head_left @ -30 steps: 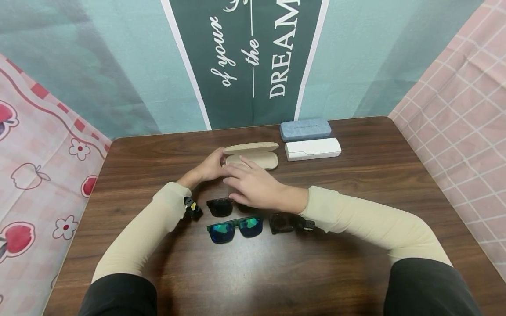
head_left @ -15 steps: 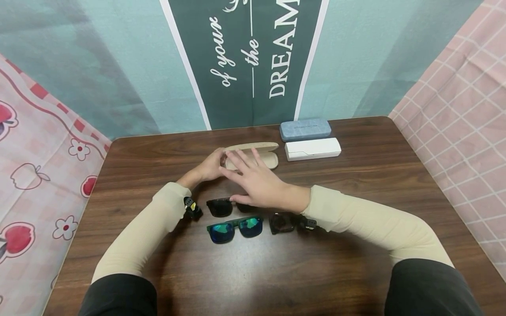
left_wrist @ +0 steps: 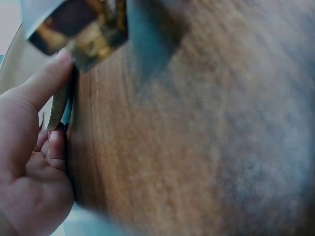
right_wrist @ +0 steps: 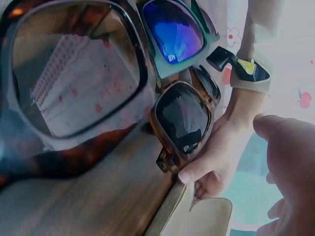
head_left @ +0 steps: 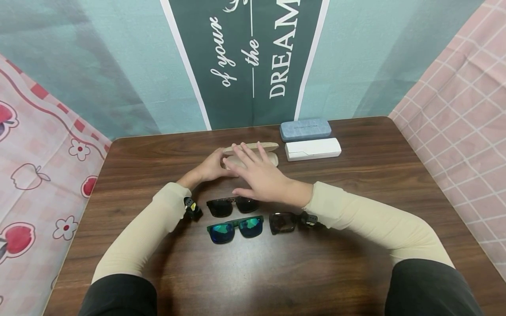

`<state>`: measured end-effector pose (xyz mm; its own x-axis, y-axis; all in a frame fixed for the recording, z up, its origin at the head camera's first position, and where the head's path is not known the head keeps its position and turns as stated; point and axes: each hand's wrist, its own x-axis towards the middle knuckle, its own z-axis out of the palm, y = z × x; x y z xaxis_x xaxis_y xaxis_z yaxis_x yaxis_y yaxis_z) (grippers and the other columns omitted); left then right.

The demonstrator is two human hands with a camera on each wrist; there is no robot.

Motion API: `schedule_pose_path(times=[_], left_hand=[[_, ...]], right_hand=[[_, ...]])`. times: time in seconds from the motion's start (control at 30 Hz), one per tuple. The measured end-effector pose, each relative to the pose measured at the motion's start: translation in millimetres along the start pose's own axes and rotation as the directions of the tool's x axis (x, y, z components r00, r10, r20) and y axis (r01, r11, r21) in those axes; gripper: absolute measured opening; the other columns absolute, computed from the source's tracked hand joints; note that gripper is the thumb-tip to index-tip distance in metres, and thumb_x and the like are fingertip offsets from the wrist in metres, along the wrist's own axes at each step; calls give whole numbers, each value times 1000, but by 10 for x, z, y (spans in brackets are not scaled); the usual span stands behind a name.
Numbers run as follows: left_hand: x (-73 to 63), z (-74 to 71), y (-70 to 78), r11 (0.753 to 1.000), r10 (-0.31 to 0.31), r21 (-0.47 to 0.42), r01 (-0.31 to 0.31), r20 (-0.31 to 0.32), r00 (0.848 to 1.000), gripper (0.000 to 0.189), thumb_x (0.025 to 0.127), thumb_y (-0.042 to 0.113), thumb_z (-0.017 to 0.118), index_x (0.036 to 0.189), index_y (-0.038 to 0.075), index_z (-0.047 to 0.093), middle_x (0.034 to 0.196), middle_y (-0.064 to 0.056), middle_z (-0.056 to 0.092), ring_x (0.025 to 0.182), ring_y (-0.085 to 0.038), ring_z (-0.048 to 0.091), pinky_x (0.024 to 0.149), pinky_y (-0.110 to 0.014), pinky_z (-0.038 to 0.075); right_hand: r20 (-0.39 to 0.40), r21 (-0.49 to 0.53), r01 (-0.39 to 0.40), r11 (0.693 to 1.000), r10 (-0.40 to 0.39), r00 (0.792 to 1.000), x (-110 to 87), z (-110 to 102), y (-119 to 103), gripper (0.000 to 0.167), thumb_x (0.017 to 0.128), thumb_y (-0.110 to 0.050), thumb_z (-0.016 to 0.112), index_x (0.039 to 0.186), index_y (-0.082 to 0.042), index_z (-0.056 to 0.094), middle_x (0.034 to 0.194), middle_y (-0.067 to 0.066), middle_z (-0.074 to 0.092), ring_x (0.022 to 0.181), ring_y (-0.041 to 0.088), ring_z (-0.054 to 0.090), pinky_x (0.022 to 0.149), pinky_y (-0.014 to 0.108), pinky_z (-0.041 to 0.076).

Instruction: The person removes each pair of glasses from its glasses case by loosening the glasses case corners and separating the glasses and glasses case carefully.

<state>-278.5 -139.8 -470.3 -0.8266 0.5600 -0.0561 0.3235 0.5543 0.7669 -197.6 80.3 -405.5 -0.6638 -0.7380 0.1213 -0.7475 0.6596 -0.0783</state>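
A beige glasses case [head_left: 272, 159] lies with its lid raised at the back middle of the table. At its left end my left hand [head_left: 211, 167] holds it, the thumb [left_wrist: 47, 78] along the front and the other fingers behind. My right hand [head_left: 265, 179] hovers flat over the case with spread fingers, hiding part of its inside, and grips nothing. Nearer lie black-lensed sunglasses [head_left: 220, 208], partly below the right hand. Blue-green mirrored sunglasses [head_left: 222, 233] are in front of them. Tortoiseshell sunglasses [head_left: 282, 223] lie to the right, partly covered by the right wrist's camera.
Right of the open case stand a white glasses case [head_left: 313, 149] and, behind it, a blue glasses case [head_left: 305, 130]. The wooden table [head_left: 253, 281] ends at a hanging teal cloth [head_left: 130, 79] at the back. Patterned cloths hang at both sides.
My right hand has shifted slightly back and to the right, its fingers spreading, which uncovers more of the black-lensed sunglasses. The left hand stays at the case, its thumb now farther along the front.
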Motion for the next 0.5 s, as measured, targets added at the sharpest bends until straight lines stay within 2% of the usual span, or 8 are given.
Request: schedule_pose_path(times=[0.13, 0.3, 0.4, 0.5], left_hand=[[4, 11, -13, 1000, 14, -26, -14, -2, 1000, 74, 82, 26, 88, 144, 10, 50, 134, -8, 58, 112, -23, 57, 100, -45, 46], [6, 18, -28, 999, 30, -12, -30, -8, 1000, 64, 82, 23, 88, 135, 10, 56, 121, -7, 59, 96, -21, 53, 83, -37, 45], [7, 22, -40, 1000, 26, -10, -27, -13, 1000, 65, 82, 22, 88, 136, 9, 55, 119, -9, 58, 96, -21, 53, 81, -35, 45], [16, 26, -53, 998, 34, -44, -35, -14, 999, 70, 82, 18, 88, 141, 7, 52, 123, -11, 59, 101, -22, 59, 86, -36, 49]], right_hand=[[8, 13, -31, 999, 31, 999, 15, -14, 36, 81, 95, -59, 62, 160, -21, 34, 168, 19, 12, 154, 38, 11, 119, 66, 2], [12, 23, -63, 998, 62, 998, 32, -17, 112, 81, 97, -57, 61, 162, -19, 31, 168, 19, 11, 155, 36, 8, 119, 64, -1], [10, 22, -81, 996, 81, 997, 40, -19, 166, 80, 98, -57, 59, 162, -18, 31, 168, 20, 11, 155, 37, 9, 119, 65, 0], [15, 22, -104, 994, 104, 995, 50, -23, 218, 79, 98, -58, 58, 161, -17, 33, 168, 20, 13, 155, 37, 11, 119, 65, 2]])
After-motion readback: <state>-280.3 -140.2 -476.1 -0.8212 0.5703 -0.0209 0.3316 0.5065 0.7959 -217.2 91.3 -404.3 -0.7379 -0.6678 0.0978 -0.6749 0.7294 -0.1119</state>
